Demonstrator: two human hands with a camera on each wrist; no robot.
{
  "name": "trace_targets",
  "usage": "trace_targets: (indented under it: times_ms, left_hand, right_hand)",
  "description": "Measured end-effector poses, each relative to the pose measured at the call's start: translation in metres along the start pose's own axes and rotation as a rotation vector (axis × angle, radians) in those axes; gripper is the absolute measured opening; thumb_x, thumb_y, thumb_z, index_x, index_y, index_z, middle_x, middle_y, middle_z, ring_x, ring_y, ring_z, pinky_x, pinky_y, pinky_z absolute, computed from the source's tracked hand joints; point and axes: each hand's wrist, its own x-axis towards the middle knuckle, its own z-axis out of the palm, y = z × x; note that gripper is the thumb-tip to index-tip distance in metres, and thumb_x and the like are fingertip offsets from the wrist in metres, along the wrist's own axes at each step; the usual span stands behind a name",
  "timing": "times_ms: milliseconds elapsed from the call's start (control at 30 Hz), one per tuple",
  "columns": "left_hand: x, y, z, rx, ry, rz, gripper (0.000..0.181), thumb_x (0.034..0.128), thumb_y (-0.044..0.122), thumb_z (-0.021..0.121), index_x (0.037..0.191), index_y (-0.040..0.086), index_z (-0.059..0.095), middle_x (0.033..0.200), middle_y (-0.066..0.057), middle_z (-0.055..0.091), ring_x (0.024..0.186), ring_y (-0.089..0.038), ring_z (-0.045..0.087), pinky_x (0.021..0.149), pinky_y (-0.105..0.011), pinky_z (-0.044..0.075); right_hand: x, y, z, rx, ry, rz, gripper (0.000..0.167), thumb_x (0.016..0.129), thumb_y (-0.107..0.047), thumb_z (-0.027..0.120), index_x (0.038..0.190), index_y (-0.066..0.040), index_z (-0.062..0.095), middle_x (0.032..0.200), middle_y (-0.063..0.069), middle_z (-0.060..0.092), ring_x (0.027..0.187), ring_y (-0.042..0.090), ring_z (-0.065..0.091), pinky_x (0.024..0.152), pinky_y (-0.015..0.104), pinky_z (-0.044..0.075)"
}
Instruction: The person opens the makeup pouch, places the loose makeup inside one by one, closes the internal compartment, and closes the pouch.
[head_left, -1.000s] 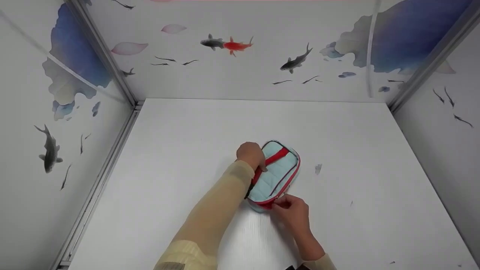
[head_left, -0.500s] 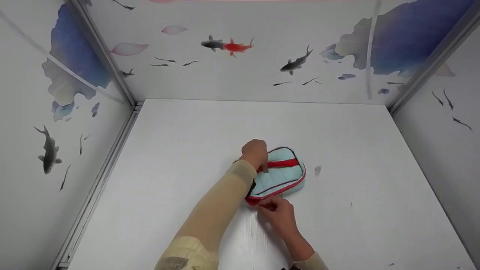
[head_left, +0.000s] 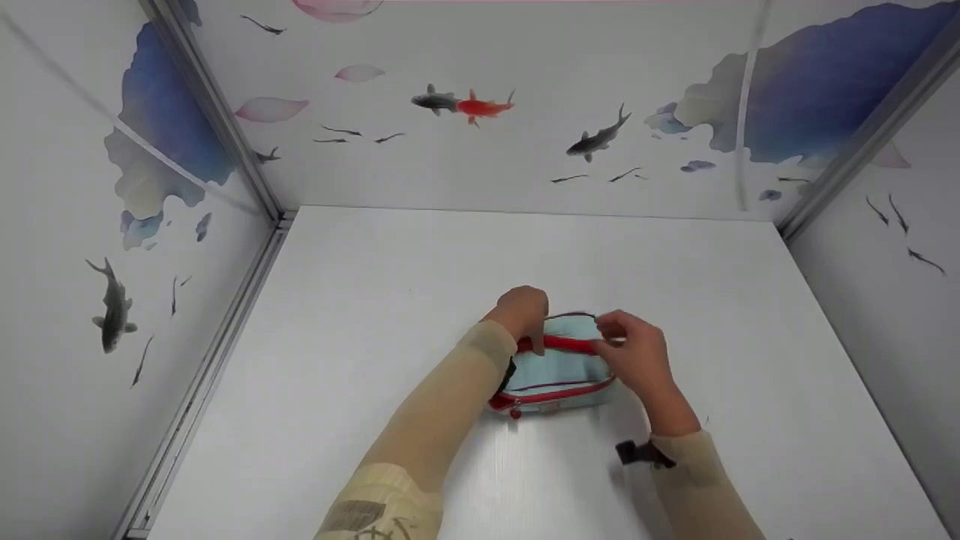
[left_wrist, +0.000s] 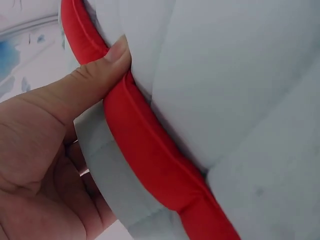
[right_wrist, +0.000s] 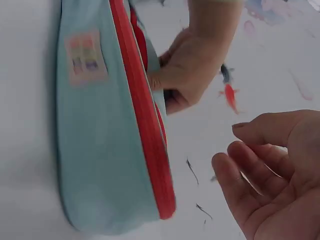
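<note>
A light-blue quilted pouch (head_left: pixel 562 367) with red trim lies on the white table. Its red zipper (right_wrist: pixel 145 120) runs along the near upper edge, and a small round red zipper pull (head_left: pixel 515 413) hangs at the near left corner. My left hand (head_left: pixel 523 311) grips the left part of the pouch, its thumb (left_wrist: pixel 102 70) pressed over the red strap (left_wrist: pixel 150 150) and its fingers behind the side wall. My right hand (head_left: pixel 637 352) is at the right end, fingers bent loosely. In the right wrist view, nothing is between its fingertips, and they stand apart from the pouch.
White walls printed with fish and blue blotches enclose the table (head_left: pixel 360 300) at the back and sides. Metal rails (head_left: pixel 247 292) run along the left edge. A black strap piece (head_left: pixel 637 453) sits at my right cuff.
My right hand has left the red corner at the pouch's near side and moved up and right to its right end. The pouch has turned clockwise, its long side now nearly level.
</note>
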Motion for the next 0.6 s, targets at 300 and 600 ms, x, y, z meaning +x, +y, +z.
trace_targets:
  times_ms: [300, 600]
  left_hand:
    - [-0.009, -0.015, -0.001, -0.073, 0.048, 0.049, 0.044, 0.0773, 0.036, 0.097, 0.103, 0.009, 0.073, 0.096, -0.001, 0.071, 0.089, -0.018, 0.061, 0.086, -0.035, 0.058]
    - [-0.056, -0.059, -0.001, -0.105, 0.109, 0.080, 0.071, 0.0790, 0.032, 0.095, 0.136, 0.003, 0.064, 0.129, -0.011, 0.070, 0.121, -0.027, 0.062, 0.109, -0.040, 0.053]
  right_hand:
    - [0.073, 0.000, 0.013, -0.314, -0.397, -0.094, 0.058, 0.091, -0.019, 0.084, 0.144, -0.006, 0.064, 0.144, 0.020, 0.066, 0.135, 0.040, 0.060, 0.116, 0.058, 0.047]
    - [0.088, -0.019, 0.031, -0.340, -0.525, -0.063, 0.058, 0.087, -0.020, 0.089, 0.142, -0.014, 0.069, 0.140, 0.014, 0.069, 0.128, 0.034, 0.062, 0.112, 0.055, 0.052]
